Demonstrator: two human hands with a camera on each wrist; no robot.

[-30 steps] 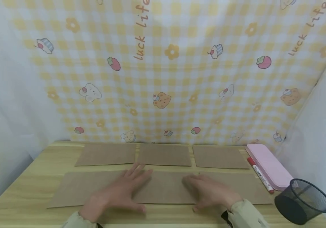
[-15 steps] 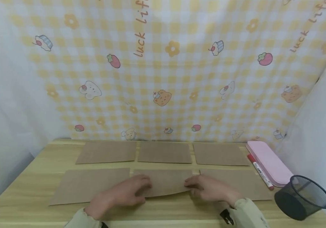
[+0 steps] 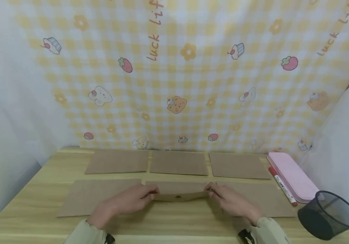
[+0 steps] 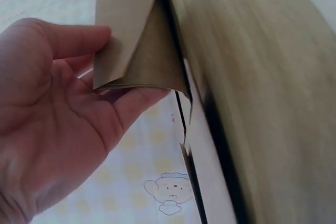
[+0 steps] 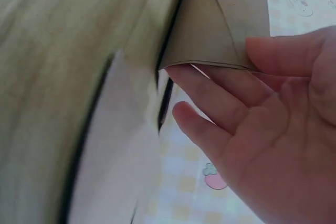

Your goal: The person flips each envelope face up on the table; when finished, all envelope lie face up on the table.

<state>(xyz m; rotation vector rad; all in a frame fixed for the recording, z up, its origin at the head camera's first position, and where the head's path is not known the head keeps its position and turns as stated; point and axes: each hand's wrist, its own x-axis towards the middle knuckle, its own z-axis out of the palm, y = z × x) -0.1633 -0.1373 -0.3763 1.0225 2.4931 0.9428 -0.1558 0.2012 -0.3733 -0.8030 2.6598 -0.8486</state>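
Note:
In the front row's middle, a brown kraft paper envelope (image 3: 178,187) is tilted, its near edge raised off the table. My left hand (image 3: 125,201) pinches its left end, thumb on the underside and fingers behind. The right hand (image 3: 235,202) pinches the opposite end the same way. Up close in the left wrist view, the envelope (image 4: 126,22) shows its underside with a slanting flap edge and a small dark mark. From the right wrist, the envelope (image 5: 202,30) shows a similar slanting fold above the fingers.
Flat brown envelopes lie on both sides, left (image 3: 101,195) and right (image 3: 259,200). Behind is a row of three, including the middle one (image 3: 178,162). A pink case (image 3: 293,176), a red-capped marker (image 3: 284,188) and a black mesh cup (image 3: 328,217) stand at right.
Both hands were spread over the front row. They then gripped the middle envelope's ends and lifted its near edge, so its underside now faces me. The view has shifted slightly.

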